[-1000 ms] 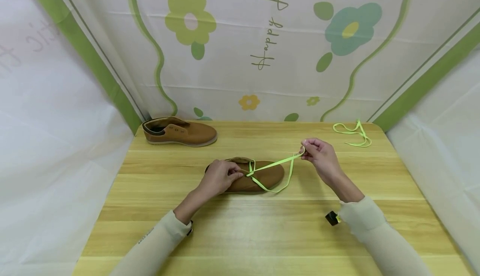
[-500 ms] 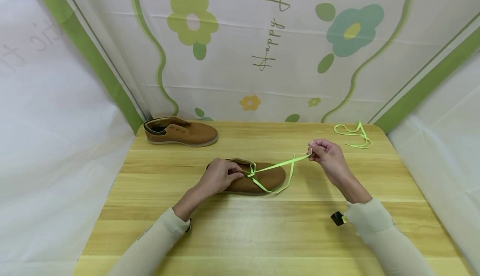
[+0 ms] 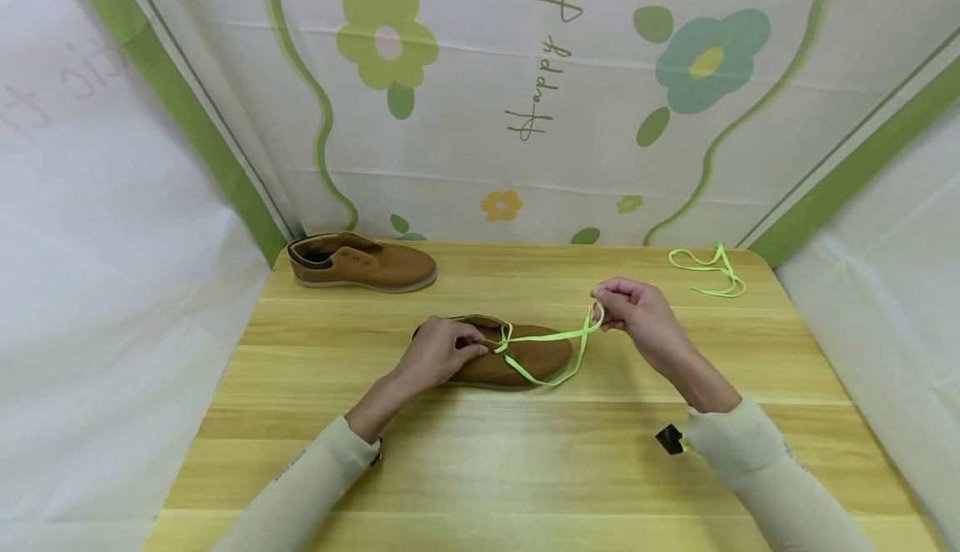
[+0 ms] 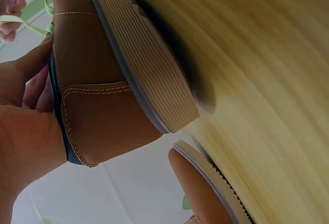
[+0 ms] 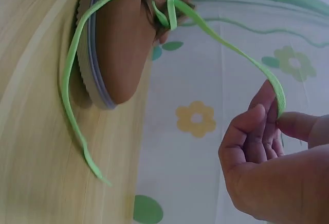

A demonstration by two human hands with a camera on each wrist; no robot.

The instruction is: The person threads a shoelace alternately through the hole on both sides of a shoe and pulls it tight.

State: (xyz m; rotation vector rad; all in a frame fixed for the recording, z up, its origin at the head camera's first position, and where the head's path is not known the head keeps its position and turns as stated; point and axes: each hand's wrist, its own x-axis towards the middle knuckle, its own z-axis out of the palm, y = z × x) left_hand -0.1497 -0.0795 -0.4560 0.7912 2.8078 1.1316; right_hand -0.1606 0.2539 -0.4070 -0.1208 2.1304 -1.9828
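Gripping the upper edge of the near brown shoe point(image 3: 536, 360), the left hand point(image 3: 438, 356) keeps it resting sole-down at the middle of the wooden surface point(image 3: 510, 469), its thumb outside the opening and other fingers inside. Slightly farther out, the right hand point(image 3: 637, 314) pinches a yellow-green lace point(image 3: 543, 338) between thumb and fingers, raised beyond the toe. Half a second ago that hand was farther from the shoe and the strand ran nearly straight; it has now come back, and the strand sags, curling where it is pinched. I judge that the pull has eased, so the threaded part around the eyelets is probably no longer being drawn tighter. The lace's loose end point(image 5: 66, 85) has stayed draped over the shoe's side onto the surface. From the head view the two strands seem to cross; the right wrist view shows them apart. At the back, an unlaced second shoe point(image 3: 397, 268) and a spare lace point(image 3: 697, 268) lie unmoved.
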